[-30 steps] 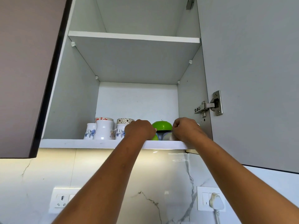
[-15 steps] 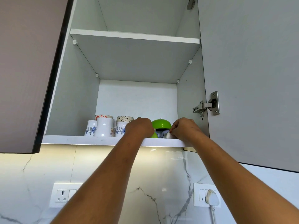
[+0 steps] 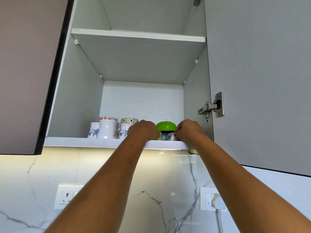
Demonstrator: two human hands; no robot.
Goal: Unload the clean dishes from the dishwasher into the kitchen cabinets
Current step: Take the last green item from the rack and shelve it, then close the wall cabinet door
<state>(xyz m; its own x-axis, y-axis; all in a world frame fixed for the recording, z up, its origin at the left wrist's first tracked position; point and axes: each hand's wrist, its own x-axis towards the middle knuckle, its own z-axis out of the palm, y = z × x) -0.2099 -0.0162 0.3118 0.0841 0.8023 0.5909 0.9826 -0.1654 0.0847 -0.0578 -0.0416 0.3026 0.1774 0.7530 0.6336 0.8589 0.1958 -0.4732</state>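
Overhead, an open wall cabinet (image 3: 139, 101) fills the view — pale grey inside, its door (image 3: 260, 81) swung out to the right on a metal hinge (image 3: 212, 106), with a bare upper shelf (image 3: 138, 35) and a white bottom shelf (image 3: 80, 142). Below it runs a lit white marble backsplash (image 3: 151, 195) with wall sockets, a white plug (image 3: 218, 201) in the right one. On the bottom shelf, at left, stand white mugs (image 3: 107, 128) with blue flower prints, patterned cups behind them. Both bare arms reach up to the shelf's right side. The left hand (image 3: 143, 130) is curled over something green at the shelf edge, mostly hidden. The right hand (image 3: 188, 132) pinches a small white cup (image 3: 171, 137) with its fingertips — a narrow grip. Between the hands sits a green domed lid (image 3: 165, 126).
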